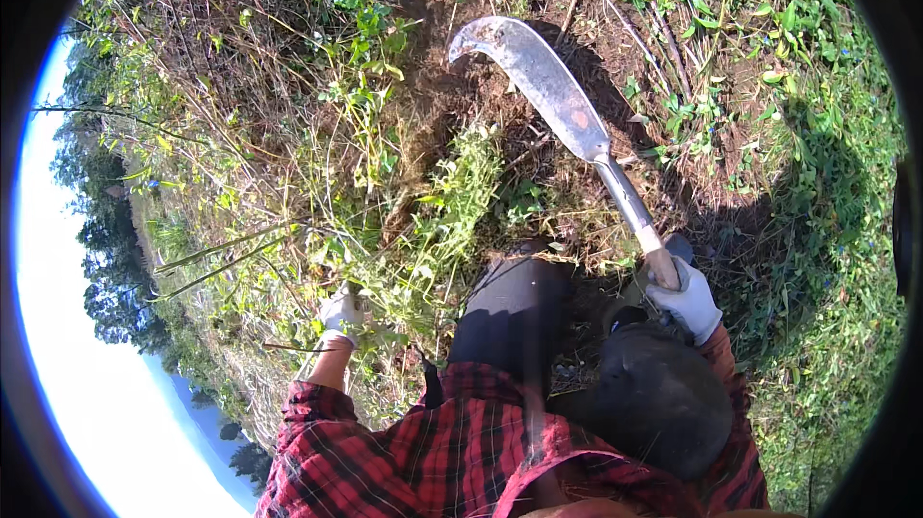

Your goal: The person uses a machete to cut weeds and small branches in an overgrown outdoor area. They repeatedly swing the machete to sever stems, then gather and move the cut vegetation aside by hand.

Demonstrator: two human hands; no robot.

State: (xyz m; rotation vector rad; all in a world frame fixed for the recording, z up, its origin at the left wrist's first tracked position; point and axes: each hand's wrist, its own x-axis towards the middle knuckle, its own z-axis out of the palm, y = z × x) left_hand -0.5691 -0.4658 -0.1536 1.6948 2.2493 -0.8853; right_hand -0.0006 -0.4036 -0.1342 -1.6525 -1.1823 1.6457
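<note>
My right hand (pixel 685 302), in a white glove, is closed around the wooden handle of a billhook (pixel 548 93). Its broad, curved metal blade points up and to the left over brown soil, with the hooked tip at the upper middle. At the lower left, my left hand (pixel 342 312), also in a white glove, is among green weeds and stems (pixel 411 266). Leaves partly cover its fingers, so whether they grip the stems cannot be made out.
Dry, tangled brush (pixel 238 85) fills the upper left. Leafy plants (pixel 815 230) cover the right side. Thin cut branches (pixel 620 13) lie at the top. My dark-clad knees (pixel 512 302) are bent just below the billhook. Trees stand at the far left.
</note>
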